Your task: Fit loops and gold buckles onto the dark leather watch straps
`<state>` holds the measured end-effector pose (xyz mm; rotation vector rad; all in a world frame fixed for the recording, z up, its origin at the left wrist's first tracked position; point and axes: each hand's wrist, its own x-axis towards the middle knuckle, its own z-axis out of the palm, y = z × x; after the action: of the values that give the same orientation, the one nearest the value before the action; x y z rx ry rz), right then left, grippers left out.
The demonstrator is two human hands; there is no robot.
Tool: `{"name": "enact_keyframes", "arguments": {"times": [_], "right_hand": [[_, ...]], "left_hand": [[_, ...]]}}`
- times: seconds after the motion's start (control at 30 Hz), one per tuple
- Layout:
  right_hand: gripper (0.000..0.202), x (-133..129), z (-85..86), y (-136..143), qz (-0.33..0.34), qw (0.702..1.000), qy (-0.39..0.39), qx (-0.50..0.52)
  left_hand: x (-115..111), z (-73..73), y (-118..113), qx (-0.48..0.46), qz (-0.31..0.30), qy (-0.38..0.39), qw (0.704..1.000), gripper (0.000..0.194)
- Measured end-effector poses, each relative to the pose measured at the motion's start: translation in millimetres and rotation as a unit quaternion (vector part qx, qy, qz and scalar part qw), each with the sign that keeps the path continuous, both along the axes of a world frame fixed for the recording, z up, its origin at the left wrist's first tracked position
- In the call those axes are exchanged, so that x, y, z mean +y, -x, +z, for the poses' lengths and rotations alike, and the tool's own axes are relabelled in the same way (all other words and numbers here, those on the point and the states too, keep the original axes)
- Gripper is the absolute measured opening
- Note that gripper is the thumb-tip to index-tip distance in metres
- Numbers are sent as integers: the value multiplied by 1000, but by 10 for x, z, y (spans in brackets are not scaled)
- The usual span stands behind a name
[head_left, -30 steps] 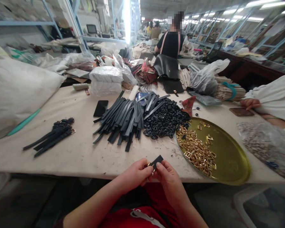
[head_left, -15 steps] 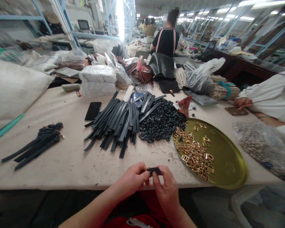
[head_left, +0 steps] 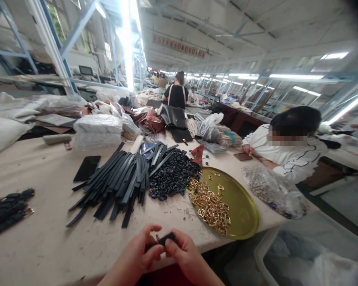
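Observation:
Between my two hands, at the table's near edge, is a black strap [head_left: 167, 238] with a small gold buckle [head_left: 157, 238] on it. My left hand [head_left: 143, 248] pinches the strap by the buckle, its index finger raised. Thumb and fingers of my right hand [head_left: 181, 248] close on the strap's other end. Ahead of them lie a fanned pile of black straps [head_left: 116, 178] and a heap of small black loops [head_left: 176, 172]. Many gold buckles [head_left: 211, 206] cover the left part of a round gold tray [head_left: 244, 206].
Black straps with buckles [head_left: 10, 210] lie at the far left. A black phone [head_left: 87, 168] is beside the strap pile. Plastic-wrapped bundles [head_left: 98, 129] line the back. At the right, a person in white [head_left: 286, 155] sits behind a bag of small pieces [head_left: 274, 190].
My view has tilted up and turned right, so the tabletop things appear further left and the person at the right shows more. My left index finger has lifted; both hands still hold the strap.

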<state>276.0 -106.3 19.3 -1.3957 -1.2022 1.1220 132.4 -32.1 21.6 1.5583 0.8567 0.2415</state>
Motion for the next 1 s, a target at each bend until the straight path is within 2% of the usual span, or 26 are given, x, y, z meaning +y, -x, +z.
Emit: {"name": "enact_keyframes", "arguments": {"times": [0.07,0.1,0.2,0.3,0.4,0.53,0.67,0.8,0.9,1.0], "right_hand": [[36,56,78,-288,3,992,4,-124],[36,114,110,-475,-47,973,0,-226],[27,375,143,-1076,-149,934,7,-326],[15,673,57,-1511,-177,894,38,-409],[12,897,-94,-1689,-154,864,76,-473],[11,1014,-258,-1758,-125,840,107,-517],[9,1039,-355,-1822,-110,849,120,-503],[14,1099,-387,-1877,-135,875,136,-444],[13,1101,-303,-1850,-162,910,130,-358],[8,988,-135,-1661,-170,954,106,-224]], "left_hand": [[-57,-2,22,-15,-26,-13,999,28],[-73,-13,28,-17,-27,-15,999,29],[-54,-88,2,-13,6,3,1000,37],[38,-171,-82,-9,33,35,999,48],[139,-209,-179,-4,22,64,998,46],[263,-255,-295,0,-2,111,994,42],[360,-328,-444,11,-1,147,989,38],[406,-329,-574,33,-15,146,989,34],[429,-268,-607,48,-19,120,991,29],[454,-149,-616,44,-1,61,997,24]]}}
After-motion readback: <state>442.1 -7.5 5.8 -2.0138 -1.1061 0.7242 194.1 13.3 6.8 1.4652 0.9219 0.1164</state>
